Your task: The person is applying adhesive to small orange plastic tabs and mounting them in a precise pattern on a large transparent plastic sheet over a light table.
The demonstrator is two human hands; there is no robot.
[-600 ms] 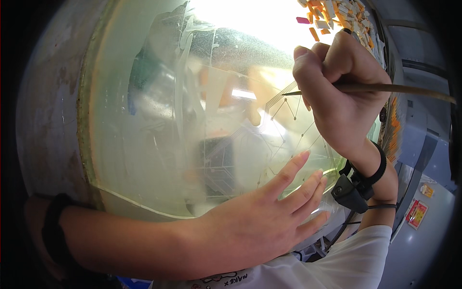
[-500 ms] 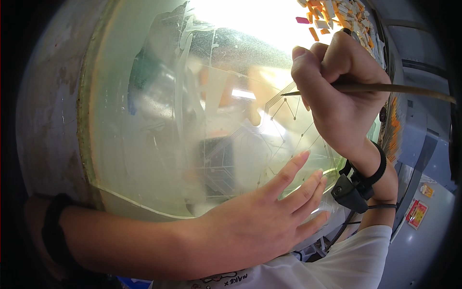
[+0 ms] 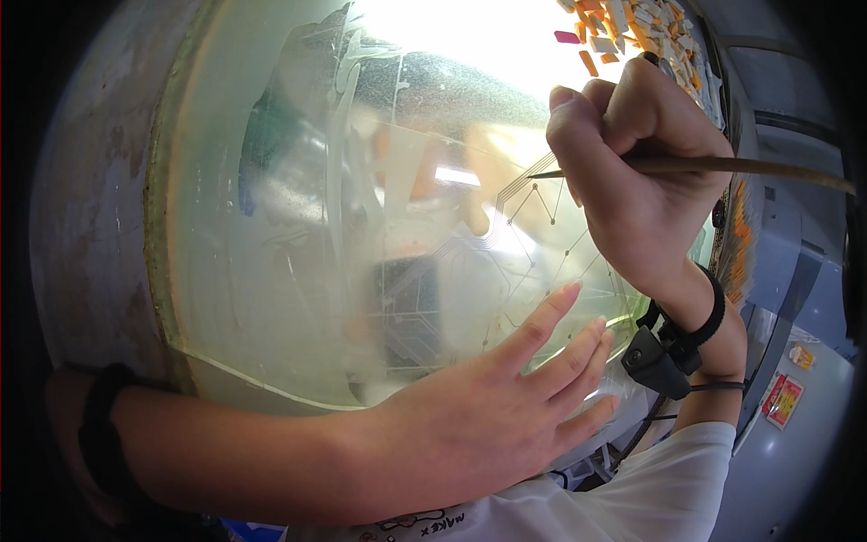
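My right hand is closed in a writing grip on a thin paintbrush with a brown wooden handle. Its dark, fine tip meets a bundle of parallel traced lines on a transparent circuit film. Thin lines with small dots branch across this film over a glossy, lit glass surface. Nearer to me, my left hand rests with fingers spread and nothing in it, its fingertips at the lower part of the line pattern. My right fingers hide part of the brush and the upper right of the pattern.
Many small orange and white eraser-like pieces lie at the far right corner, with a magenta piece beside them. Along the left runs a worn pale ledge. A red and yellow packet sits on a grey surface at the right.
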